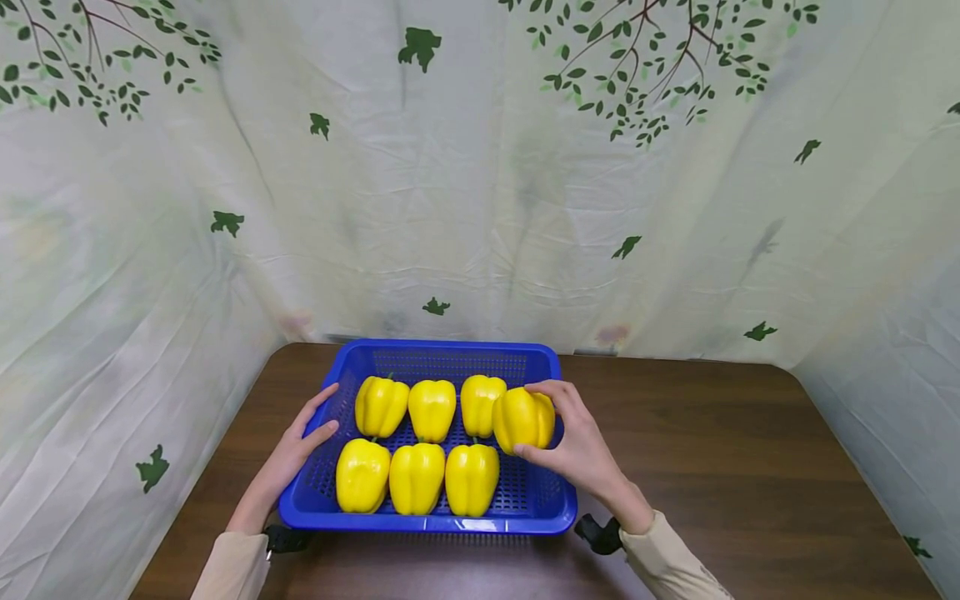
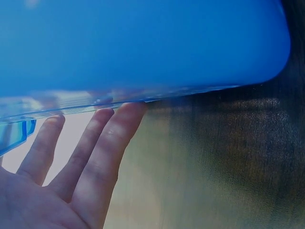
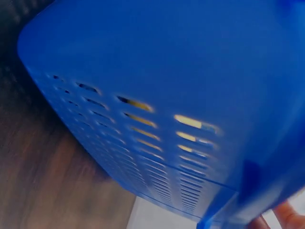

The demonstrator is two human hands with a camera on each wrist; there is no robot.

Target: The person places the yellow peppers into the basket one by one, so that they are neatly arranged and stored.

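In the head view my right hand point(image 1: 573, 446) holds a glossy yellow bell pepper point(image 1: 517, 417) between thumb and fingers, over the right part of a blue plastic basket point(image 1: 442, 522). Several more yellow peppers sit in the basket in two rows, such as one at the front point(image 1: 471, 481) and one at the back point(image 1: 432, 410). My left hand point(image 1: 292, 450) rests against the basket's left rim. The left wrist view shows its fingers point(image 2: 95, 157) stretched out, tips touching the basket's side point(image 2: 143, 43). The right wrist view mostly shows the slotted basket wall point(image 3: 119, 57), with yellow behind its slots.
The basket stands on a brown wooden table point(image 1: 712, 467), which extends to its right. A pale cloth point(image 1: 465, 183) printed with leaves and branches hangs behind the table and along its sides. Dark wrist devices point(image 1: 597, 533) sit near the basket's front corners.
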